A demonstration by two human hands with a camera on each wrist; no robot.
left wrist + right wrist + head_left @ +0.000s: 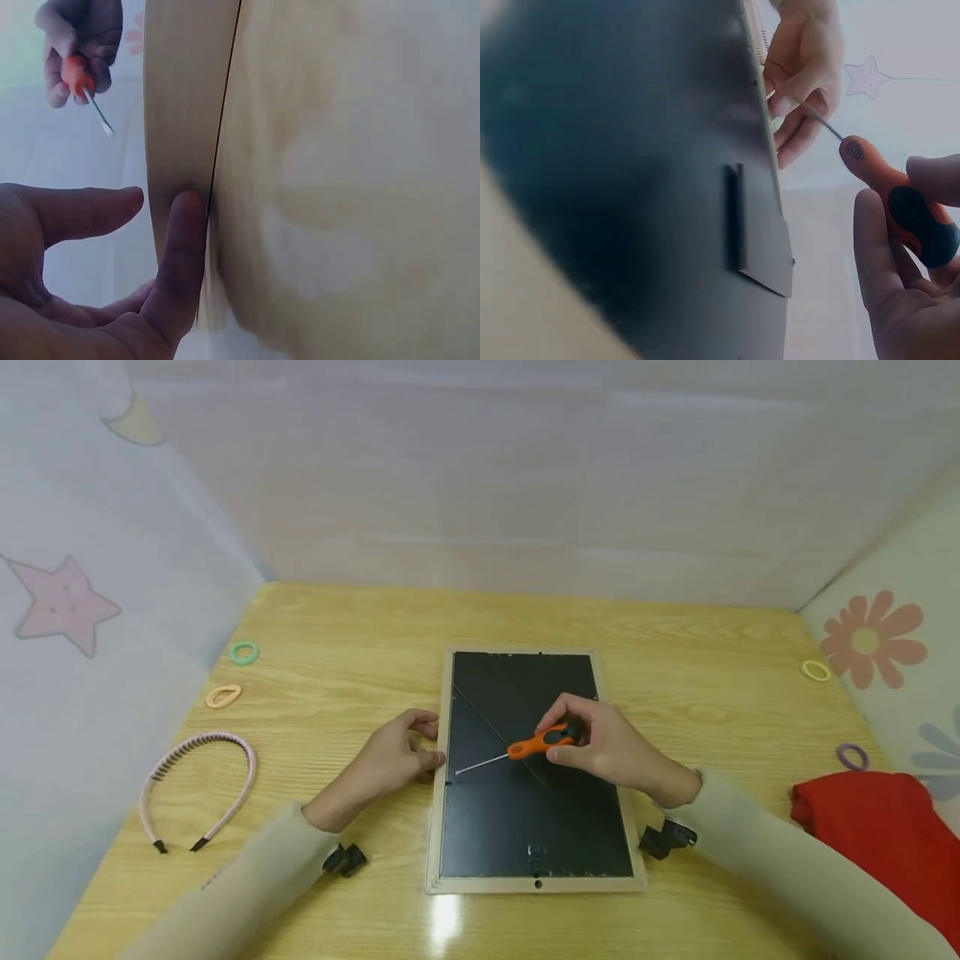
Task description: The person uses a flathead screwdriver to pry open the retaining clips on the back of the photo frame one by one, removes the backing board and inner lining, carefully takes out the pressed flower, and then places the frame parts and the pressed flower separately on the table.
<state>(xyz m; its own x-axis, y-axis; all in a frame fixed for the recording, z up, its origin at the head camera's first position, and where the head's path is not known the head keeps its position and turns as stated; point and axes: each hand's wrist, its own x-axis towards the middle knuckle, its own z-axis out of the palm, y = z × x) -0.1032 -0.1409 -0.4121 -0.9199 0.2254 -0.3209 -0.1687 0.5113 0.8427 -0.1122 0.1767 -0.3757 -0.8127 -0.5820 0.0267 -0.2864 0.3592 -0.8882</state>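
A picture frame (433,860) lies face down on the table, its pale wooden rim around a black backing board (495,827). My right hand (611,747) holds a flat-blade screwdriver (530,746) by its orange and black handle, over the board. The blade points left toward the rim; whether its tip touches the board I cannot tell. Beside the frame's left edge, my left hand (386,758) has its fingers loosely bent. In the left wrist view, one fingertip (184,225) touches the frame's wooden side while the thumb stands apart. A strut stand (765,247) is folded against the board.
To the left lie a pink headband (251,768), an orange hair tie (223,696) and a green hair tie (243,652). On the right are a yellow hair tie (816,671), a purple hair tie (852,757) and a red cloth (877,827). Walls border the wooden table (360,618).
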